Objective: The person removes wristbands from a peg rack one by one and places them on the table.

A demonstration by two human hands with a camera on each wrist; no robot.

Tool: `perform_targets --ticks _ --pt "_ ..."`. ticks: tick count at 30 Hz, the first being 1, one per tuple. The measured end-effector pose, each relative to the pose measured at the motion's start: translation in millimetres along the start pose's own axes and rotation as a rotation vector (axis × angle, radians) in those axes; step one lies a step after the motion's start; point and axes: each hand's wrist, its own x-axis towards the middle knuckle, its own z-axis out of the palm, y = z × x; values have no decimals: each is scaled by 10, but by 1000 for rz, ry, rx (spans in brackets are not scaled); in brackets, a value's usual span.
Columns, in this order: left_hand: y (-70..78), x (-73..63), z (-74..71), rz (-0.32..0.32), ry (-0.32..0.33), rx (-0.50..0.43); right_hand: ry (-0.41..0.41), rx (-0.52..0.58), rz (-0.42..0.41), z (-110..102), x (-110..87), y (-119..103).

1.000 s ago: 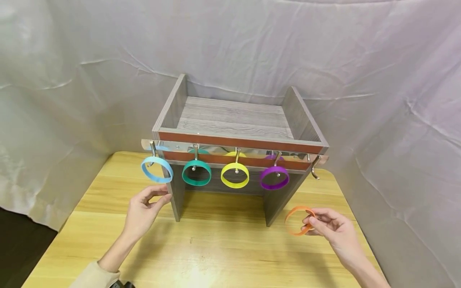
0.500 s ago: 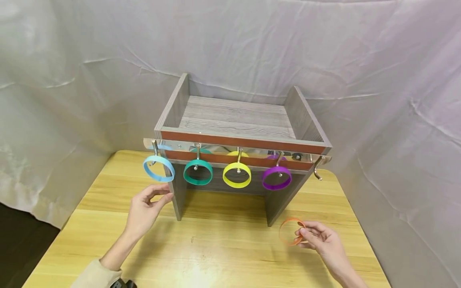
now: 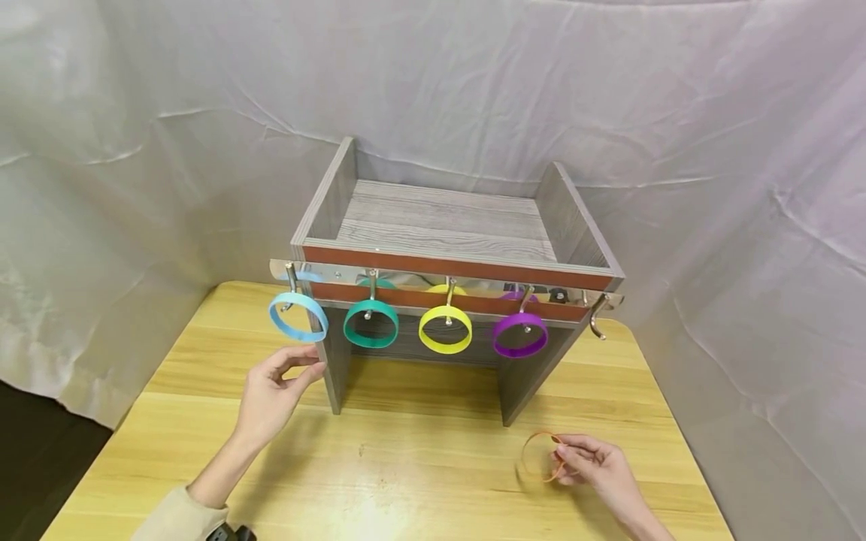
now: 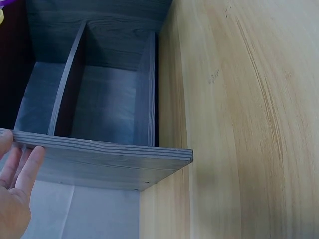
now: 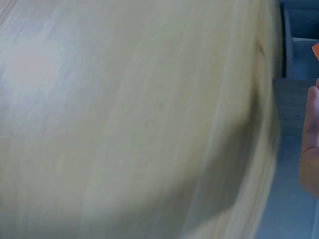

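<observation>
My right hand (image 3: 598,469) pinches a thin orange ring (image 3: 524,452) between thumb and fingers, low over the table at the right. In the right wrist view only part of that hand (image 5: 310,139) shows at the edge, with a bit of orange above it. My left hand (image 3: 267,394) grips the front edge of the left side panel (image 3: 330,376) of a grey wooden shelf; the left wrist view shows thumb and fingers on either side of the panel (image 4: 114,147). A blue ring (image 3: 291,331), teal ring (image 3: 372,343), yellow ring (image 3: 445,349) and purple ring (image 3: 519,352) hang from the shelf's hooks.
A shiny metal rail (image 3: 406,279) runs along the shelf's front, with a further hook (image 3: 597,319) at its right end. The wooden table (image 3: 419,481) spreads in front. Grey cloth (image 3: 744,315) encloses the back and sides.
My right hand has moved down and a little left with the orange ring, away from the rail. My left hand keeps its grip on the panel. The head view has shifted slightly.
</observation>
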Motion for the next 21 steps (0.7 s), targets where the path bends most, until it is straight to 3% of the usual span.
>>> perform_targets --ticks 6,21 --pt "1 4 -3 3 3 -1 -45 15 53 -117 18 110" --pt "15 8 2 -4 2 5 -39 -124 184 -245 86 276"
